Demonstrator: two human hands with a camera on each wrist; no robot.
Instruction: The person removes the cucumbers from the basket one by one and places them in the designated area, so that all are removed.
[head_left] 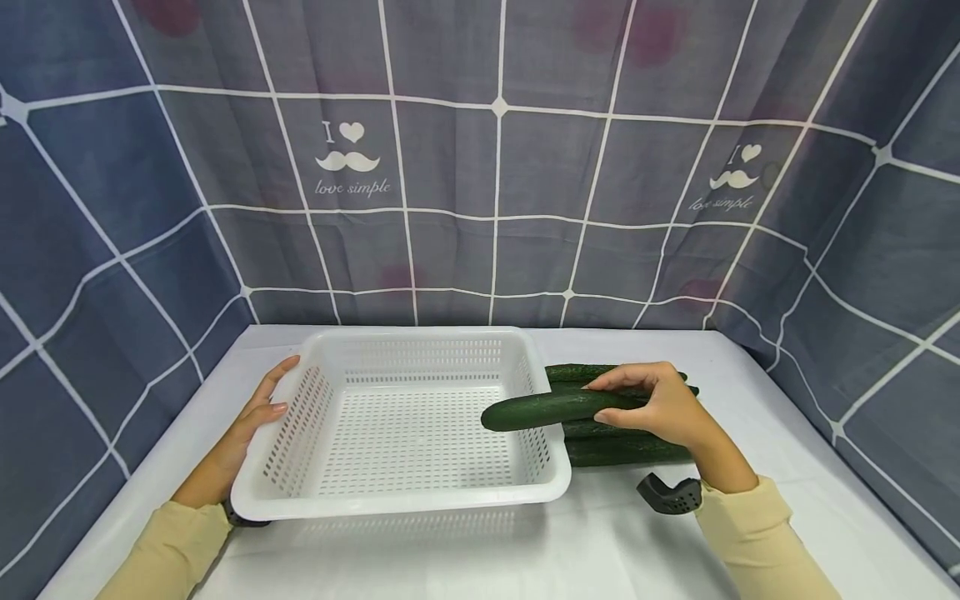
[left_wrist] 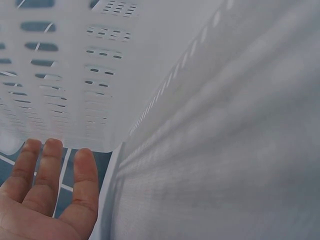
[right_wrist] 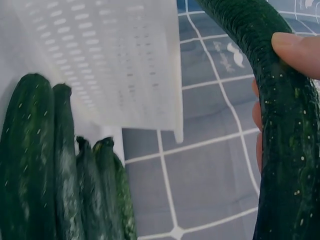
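A white perforated plastic basket (head_left: 408, 502) stands on the left and middle of the table, with no item inside it. My left hand (head_left: 243, 429) rests against the basket's left outer side; its fingers look mostly straight in the left wrist view. Between thumb and fingers, my right hand (head_left: 663, 408) grips a dark green cucumber (head_left: 547, 410). The cucumber's far end reaches over the basket's right rim. Several more cucumbers (head_left: 626, 451) lie side by side on the table, right of the basket and under the right hand.
A white cloth covers the table (head_left: 592, 542). Grey-blue curtains (head_left: 450, 167) with white grid lines enclose the back and both sides. A black wrist mount (head_left: 670, 494) sits at the right wrist.
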